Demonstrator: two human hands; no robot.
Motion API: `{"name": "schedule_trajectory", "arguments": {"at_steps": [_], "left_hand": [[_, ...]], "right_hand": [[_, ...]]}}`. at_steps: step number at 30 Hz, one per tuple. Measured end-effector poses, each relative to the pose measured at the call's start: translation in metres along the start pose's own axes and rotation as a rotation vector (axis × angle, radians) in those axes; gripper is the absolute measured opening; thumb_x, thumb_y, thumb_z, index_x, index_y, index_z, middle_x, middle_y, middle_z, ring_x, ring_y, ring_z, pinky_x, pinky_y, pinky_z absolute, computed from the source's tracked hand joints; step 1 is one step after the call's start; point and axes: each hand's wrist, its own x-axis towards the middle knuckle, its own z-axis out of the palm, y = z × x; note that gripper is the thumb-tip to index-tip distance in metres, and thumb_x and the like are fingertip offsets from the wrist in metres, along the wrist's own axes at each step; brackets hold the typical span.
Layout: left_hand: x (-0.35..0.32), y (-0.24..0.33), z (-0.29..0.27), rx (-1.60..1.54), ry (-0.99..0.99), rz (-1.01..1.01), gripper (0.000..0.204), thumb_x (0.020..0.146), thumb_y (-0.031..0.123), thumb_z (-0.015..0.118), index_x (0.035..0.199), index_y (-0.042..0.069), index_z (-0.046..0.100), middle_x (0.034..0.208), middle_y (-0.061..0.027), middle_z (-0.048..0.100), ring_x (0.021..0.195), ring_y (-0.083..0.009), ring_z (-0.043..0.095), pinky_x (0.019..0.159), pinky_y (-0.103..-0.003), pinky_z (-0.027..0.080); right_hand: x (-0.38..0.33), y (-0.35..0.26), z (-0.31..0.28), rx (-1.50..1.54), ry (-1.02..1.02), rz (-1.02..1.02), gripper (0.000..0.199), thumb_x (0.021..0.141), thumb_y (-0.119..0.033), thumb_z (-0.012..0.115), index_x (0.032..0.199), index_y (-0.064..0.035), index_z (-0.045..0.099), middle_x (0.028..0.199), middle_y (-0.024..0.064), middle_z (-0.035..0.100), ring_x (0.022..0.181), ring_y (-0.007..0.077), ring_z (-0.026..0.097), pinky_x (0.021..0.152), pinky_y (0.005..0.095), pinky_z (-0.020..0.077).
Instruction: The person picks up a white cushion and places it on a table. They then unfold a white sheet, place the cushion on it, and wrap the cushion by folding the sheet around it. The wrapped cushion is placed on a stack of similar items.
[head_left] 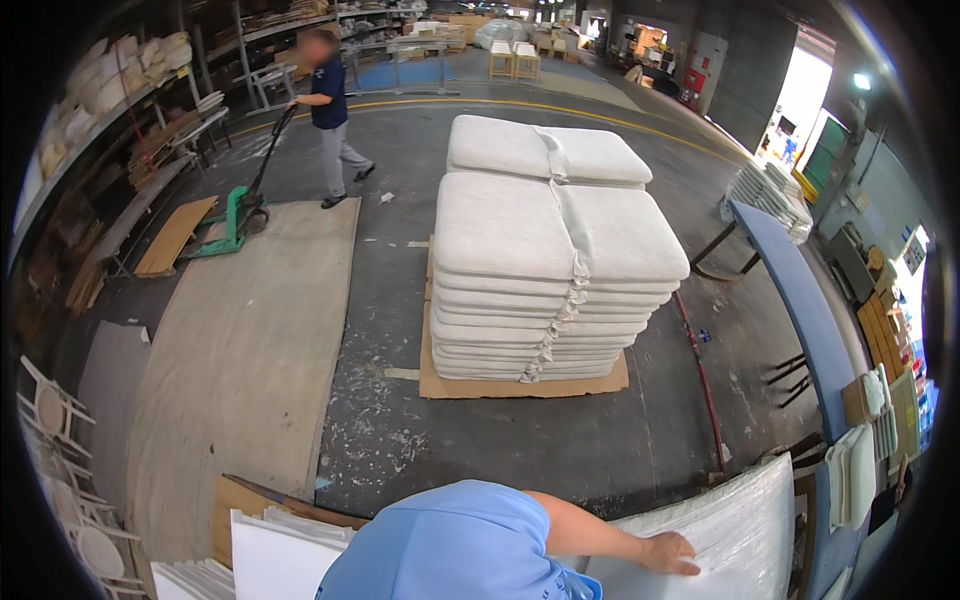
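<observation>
My left arm, in a light blue short sleeve, fills the lower middle and bends across to the right. At its end my left hand [668,553] rests on a flat, white stack wrapped in clear plastic [745,515]. The fingers look slightly bent and apart, with nothing seen gripped in them. Shiny creases run through the film beside the hand. My right hand is out of view. To the left of my sleeve stand several white sheets or panels [280,555], close together on edge.
Ahead, a tall pile of white cushions [500,240] stands on cardboard [470,387]. A person [330,110] at the far left holds the handle of a green pallet jack [236,222]. A long blue-topped table [800,300] stands right, a red hose [700,380] lies nearby, and white chairs [50,410] are left.
</observation>
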Motion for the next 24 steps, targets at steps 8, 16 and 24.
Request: {"name": "schedule_trajectory", "arguments": {"at_steps": [8, 16, 24], "left_hand": [[-0.008, -0.006, -0.018, 0.094, -0.244, -0.036, 0.072, 0.096, 0.066, 0.054, 0.096, -0.005, 0.068, 0.093, -0.0255, 0.069, 0.084, -0.0389, 0.065, 0.079, -0.048, 0.050], [0.037, 0.026, -0.026, 0.061, -0.562, -0.362, 0.043, 0.099, 0.038, 0.063, 0.116, -0.001, 0.070, 0.091, -0.0155, 0.072, 0.084, -0.0250, 0.067, 0.074, -0.041, 0.053], [0.040, 0.024, -0.024, -0.138, -0.404, -0.445, 0.032, 0.084, 0.023, 0.080, 0.104, 0.000, 0.072, 0.088, -0.0140, 0.069, 0.077, -0.0257, 0.065, 0.062, -0.046, 0.051]], "right_hand": [[-0.003, 0.026, 0.106, 0.077, -0.273, -0.114, 0.066, 0.103, -0.049, 0.055, 0.119, 0.0151, 0.063, 0.117, 0.0371, 0.066, 0.115, 0.0507, 0.061, 0.102, 0.0503, 0.0476], [-0.008, 0.045, 0.120, 0.061, -0.147, -0.199, 0.065, 0.104, -0.050, 0.053, 0.113, 0.0129, 0.066, 0.113, 0.0369, 0.067, 0.112, 0.0511, 0.062, 0.099, 0.0517, 0.0483], [-0.004, 0.020, 0.122, 0.162, -0.339, -0.132, 0.059, 0.103, -0.046, 0.059, 0.111, 0.0116, 0.067, 0.106, 0.0345, 0.070, 0.103, 0.0484, 0.065, 0.092, 0.0486, 0.0512]]}}
